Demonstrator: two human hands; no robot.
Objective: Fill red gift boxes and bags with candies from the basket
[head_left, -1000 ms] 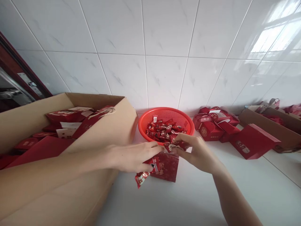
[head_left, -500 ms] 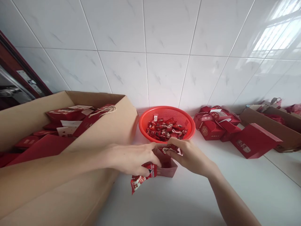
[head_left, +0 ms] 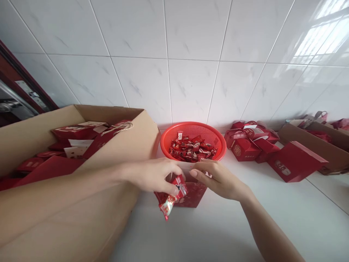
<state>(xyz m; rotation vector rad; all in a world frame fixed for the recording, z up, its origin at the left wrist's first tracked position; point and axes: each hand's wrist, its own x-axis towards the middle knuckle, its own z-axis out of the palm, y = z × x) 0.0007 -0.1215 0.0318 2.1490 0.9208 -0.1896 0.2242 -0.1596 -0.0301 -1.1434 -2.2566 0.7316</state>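
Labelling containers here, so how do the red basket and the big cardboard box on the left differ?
The red basket is round and perforated; the big cardboard box is straight-sided and brown. The red basket holds small wrapped sweets, the big cardboard box red cartons. Both are open-topped.

Bright daylight throws windowpane glare onto the upper-right wall tiles [head_left: 319,40], with wide-angle stretching toward the edges
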